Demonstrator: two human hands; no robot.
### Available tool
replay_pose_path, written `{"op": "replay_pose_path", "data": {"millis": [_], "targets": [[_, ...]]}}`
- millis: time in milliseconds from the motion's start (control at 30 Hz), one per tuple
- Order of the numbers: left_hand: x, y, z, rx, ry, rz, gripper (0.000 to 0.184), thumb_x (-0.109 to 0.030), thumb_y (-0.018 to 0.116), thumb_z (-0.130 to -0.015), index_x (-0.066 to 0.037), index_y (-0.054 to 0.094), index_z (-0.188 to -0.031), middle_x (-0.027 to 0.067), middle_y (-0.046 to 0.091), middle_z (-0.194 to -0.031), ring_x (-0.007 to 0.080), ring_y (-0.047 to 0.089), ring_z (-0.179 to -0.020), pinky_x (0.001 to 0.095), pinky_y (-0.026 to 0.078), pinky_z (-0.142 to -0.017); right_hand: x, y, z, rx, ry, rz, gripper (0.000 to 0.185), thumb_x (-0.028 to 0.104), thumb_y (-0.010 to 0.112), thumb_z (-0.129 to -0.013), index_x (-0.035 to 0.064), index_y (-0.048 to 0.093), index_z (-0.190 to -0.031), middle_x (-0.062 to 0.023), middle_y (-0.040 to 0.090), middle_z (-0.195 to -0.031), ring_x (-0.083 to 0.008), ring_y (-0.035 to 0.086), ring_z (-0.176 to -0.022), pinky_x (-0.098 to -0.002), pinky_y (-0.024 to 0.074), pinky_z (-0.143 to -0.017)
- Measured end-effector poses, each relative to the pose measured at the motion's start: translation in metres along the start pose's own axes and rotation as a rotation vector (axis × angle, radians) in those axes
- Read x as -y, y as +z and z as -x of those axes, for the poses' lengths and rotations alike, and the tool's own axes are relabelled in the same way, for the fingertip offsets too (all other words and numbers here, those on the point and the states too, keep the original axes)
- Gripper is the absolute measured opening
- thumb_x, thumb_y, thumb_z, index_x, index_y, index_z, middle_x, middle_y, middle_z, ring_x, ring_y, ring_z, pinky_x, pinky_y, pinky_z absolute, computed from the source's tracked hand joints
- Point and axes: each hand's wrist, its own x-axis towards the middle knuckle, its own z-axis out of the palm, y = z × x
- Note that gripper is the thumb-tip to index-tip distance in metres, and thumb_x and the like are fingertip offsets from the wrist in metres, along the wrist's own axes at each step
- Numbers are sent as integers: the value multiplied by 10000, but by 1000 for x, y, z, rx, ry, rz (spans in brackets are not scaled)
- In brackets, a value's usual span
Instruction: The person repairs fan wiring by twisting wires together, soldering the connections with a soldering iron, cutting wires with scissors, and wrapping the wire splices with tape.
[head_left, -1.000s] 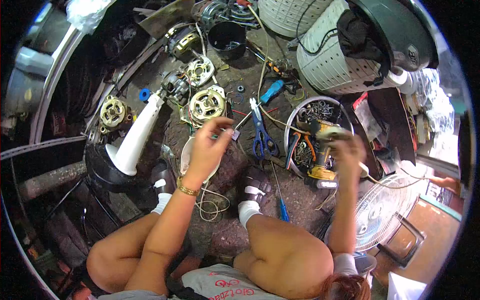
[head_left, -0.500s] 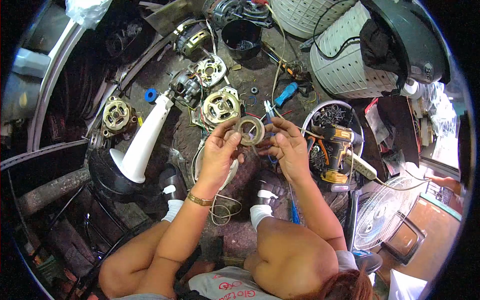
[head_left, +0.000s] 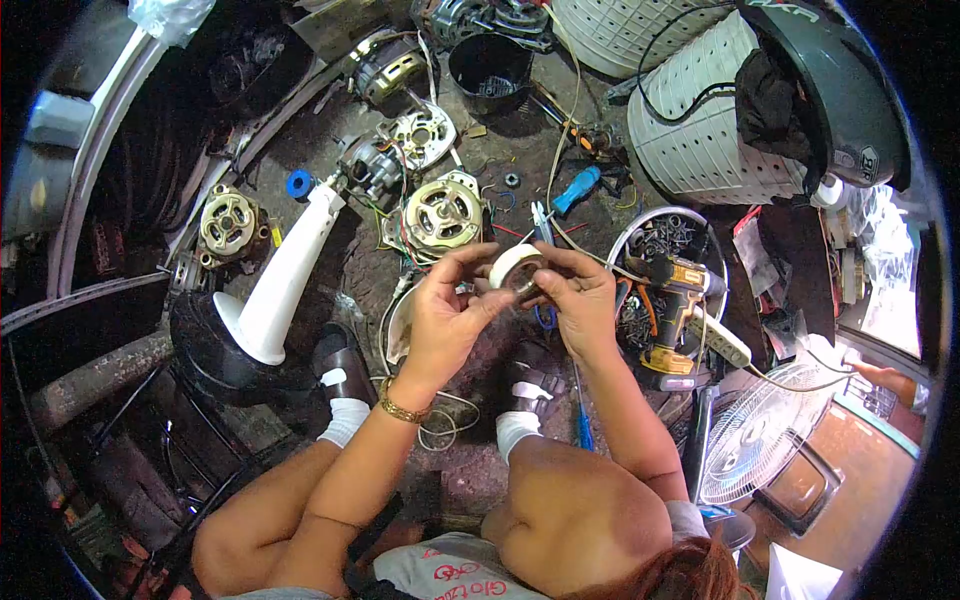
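A roll of tape (head_left: 512, 264), pale along its outer face, is held up between both hands at the centre of the head view. My left hand (head_left: 450, 305) has its thumb and fingers closed on the roll's left side. From the right, my right hand (head_left: 578, 298) pinches the same roll. Just behind the hands lies a motor (head_left: 443, 212) with coloured wires. Scissors (head_left: 543, 228) with blue handles are partly hidden behind my right hand.
A white fan stand (head_left: 285, 285) on a black base is at left. At right, a yellow cordless drill (head_left: 677, 300) rests on a bowl of screws (head_left: 722, 262). Farther back are a black bucket (head_left: 490, 75), a blue screwdriver (head_left: 577, 190) and a perforated white drum (head_left: 700, 120). Another person's hand (head_left: 885, 378) shows far right.
My hands were apart a second ago, then came together around the roll. Since then the roll has tilted, showing its pale outer face, and my right hand has closed on it.
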Motion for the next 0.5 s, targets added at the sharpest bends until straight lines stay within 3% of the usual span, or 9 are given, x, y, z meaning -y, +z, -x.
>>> {"op": "replay_pose_path", "data": {"millis": [100, 167, 233, 267, 367, 400, 433, 500], "targets": [[1, 4, 1, 117, -56, 61, 374, -48, 759, -785, -4, 609, -1125, 7, 579, -995, 77, 537, -885, 227, 470, -769, -14, -2, 0, -92, -21, -156, 150, 56, 699, -862, -5, 652, -992, -79, 686, -940, -124, 645, -811, -254, 538, -694], [9, 6, -1, 196, 121, -260, 315, -74, 780, -755, -17, 642, -1032, 7, 560, -984, 84, 517, -843, 225, 441, -703, -23, -3, 0, -141, -48, -248, 93, 77, 708, -861, 16, 653, -906, -58, 683, -882, -111, 635, -780, -244, 523, -693], [14, 9, -2, 183, 219, -249, 283, -105, 787, -741, -29, 660, -982, 9, 549, -980, 88, 507, -824, 219, 404, -655, -24, 0, 1, -142, 104, -308, 137, 115, 710, -871, 63, 605, -798, -14, 646, -785, -87, 583, -686, -227, 477, -658], [14, 8, 2, 160, 195, -277, 273, -117, 776, -761, -23, 657, -988, 7, 544, -981, 84, 493, -815, 216, 397, -654, -25, 5, 2, -197, 123, -180, 210, 194, 681, -904, 73, 575, -769, 5, 598, -729, -81, 548, -656, -234, 449, -621], [18, 9, -1, 105, 189, -257, 268, -123, 751, -794, -11, 646, -1014, 5, 530, -983, 74, 461, -795, 205, 377, -648, -19, 11, 9, -102, 260, -16, 269, 230, 615, -953, 56, 544, -760, 23, 536, -701, -64, 497, -661, -228, 416, -625], [20, 8, -3, 71, 209, -207, 272, -118, 737, -807, -6, 638, -1034, 5, 521, -984, 67, 443, -785, 199, 364, -644, -48, -1, 1, -158, -78, 263, 299, 222, 548, -987, 36, 510, -756, 33, 458, -675, -65, 413, -612, -237, 381, -588], [18, 8, -3, 73, 208, -210, 272, -118, 737, -807, -6, 638, -1034, 5, 521, -984, 67, 443, -785, 199, 364, -644, -32, -12, 2, -112, -161, 429, 297, 206, 531, -989, 27, 489, -755, 37, 408, -676, -75, 353, -614, -253, 361, -570], [10, 7, -2, 84, 50, -73, 302, -87, 709, -827, 2, 614, -1099, 0, 508, -1004, 55, 415, -766, 194, 348, -637, -17, -42, -9, -186, 9, 558, 255, 199, 602, -940, 22, 543, -766, 20, 492, -671, -89, 420, -627, -273, 382, -574]]}}
